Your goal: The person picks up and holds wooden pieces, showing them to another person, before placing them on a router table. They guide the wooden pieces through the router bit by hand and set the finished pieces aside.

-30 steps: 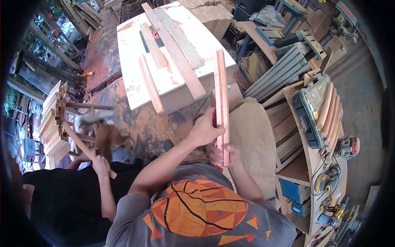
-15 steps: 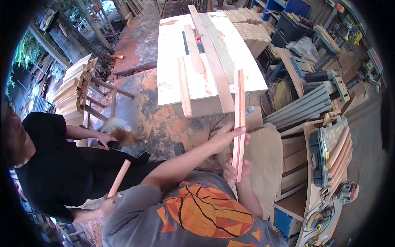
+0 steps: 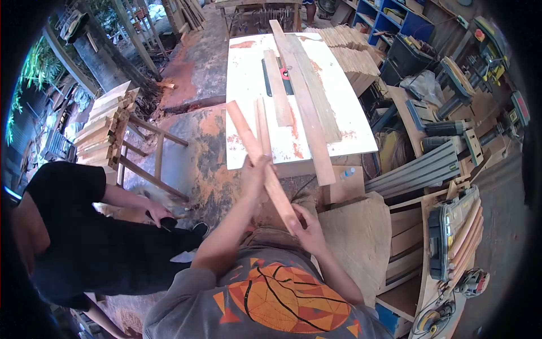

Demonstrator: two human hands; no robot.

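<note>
A long wooden strip (image 3: 275, 188) is held slantwise in front of my chest, its upper end over the near left part of the white table (image 3: 353, 121). Around its middle, my left hand (image 3: 258, 176) is closed. Near its lower right end, my right hand (image 3: 307, 227) grips it with the fingers wrapped round. Just behind my left hand, a second narrow strip (image 3: 262, 127) lies at the table's left edge. Long boards (image 3: 305, 96) and a shorter board (image 3: 279, 93) lie further right on the tabletop.
At my left stands a person in black (image 3: 107, 226), holding a dark object. Stacked wood pieces (image 3: 104, 127) rest on a stand beyond them. To my right are a wooden slab (image 3: 355, 231), a shelf with a tool case (image 3: 443, 231), and tools.
The strip in my hands has swung from near upright to a leftward slant, and both hands have moved left. The co-worker's wooden piece is no longer visible. The view has shifted slightly.
</note>
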